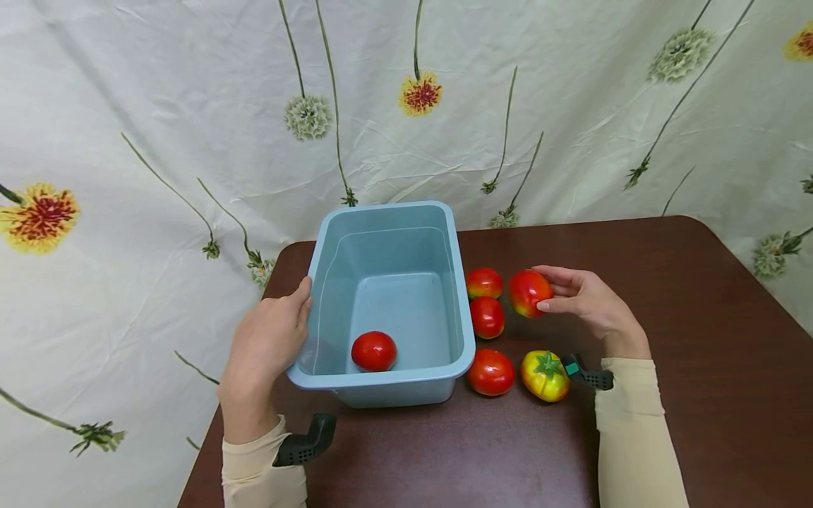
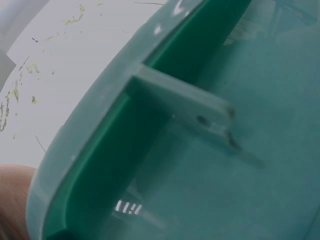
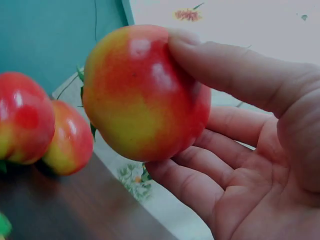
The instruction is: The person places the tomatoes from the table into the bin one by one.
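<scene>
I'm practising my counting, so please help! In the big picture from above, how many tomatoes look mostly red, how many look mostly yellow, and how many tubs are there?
Round, glossy, mostly red tomatoes: 5, counting the one in the right hand
Round, mostly yellow tomato with a green leafy top: 1
Rectangular light-blue plastic tub: 1
Total: 7

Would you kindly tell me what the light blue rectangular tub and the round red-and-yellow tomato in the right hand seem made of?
The light blue rectangular tub looks like smooth, satiny moulded plastic, given its rounded edges and soft sheen. The tomato in the right hand looks glossy with bright highlights: perhaps coated plastic or foam, possibly real.
</scene>
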### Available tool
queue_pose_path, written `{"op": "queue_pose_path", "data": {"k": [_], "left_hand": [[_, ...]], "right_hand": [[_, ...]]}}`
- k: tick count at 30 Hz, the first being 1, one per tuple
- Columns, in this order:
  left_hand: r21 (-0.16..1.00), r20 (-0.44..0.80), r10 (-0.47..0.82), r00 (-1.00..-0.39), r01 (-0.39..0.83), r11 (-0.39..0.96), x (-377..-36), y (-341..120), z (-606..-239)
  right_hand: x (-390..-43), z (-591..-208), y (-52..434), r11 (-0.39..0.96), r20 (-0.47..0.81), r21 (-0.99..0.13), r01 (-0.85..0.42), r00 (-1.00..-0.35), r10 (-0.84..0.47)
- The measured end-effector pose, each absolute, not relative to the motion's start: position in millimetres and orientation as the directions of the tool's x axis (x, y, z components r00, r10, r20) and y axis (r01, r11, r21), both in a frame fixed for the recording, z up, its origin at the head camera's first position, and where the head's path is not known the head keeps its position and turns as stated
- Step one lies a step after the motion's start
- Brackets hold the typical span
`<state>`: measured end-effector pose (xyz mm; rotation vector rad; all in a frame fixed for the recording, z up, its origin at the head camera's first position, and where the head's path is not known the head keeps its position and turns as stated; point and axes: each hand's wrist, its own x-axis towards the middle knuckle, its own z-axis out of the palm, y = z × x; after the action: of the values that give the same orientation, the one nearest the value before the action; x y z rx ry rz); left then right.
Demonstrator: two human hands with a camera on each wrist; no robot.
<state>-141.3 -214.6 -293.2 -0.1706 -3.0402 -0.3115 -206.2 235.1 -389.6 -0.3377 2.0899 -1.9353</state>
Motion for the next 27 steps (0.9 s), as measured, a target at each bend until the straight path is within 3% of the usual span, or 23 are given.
{"op": "queue_pose_path", "data": {"k": [11, 27], "left_hand": [[0.197, 0.092, 0.106, -0.990, 0.122, 0.973, -141, -215, -294], [0.193, 0.086, 0.103, -0.991, 0.118, 0.974, -141, -215, -293]], "right_hand": [[-198, -370, 228, 0.002, 0.074, -0.997, -0.080, -0.925, -0.373], [-181, -343, 216, 0.034, 0.132, -0.987, -0.156, -0.915, -0.382]]}}
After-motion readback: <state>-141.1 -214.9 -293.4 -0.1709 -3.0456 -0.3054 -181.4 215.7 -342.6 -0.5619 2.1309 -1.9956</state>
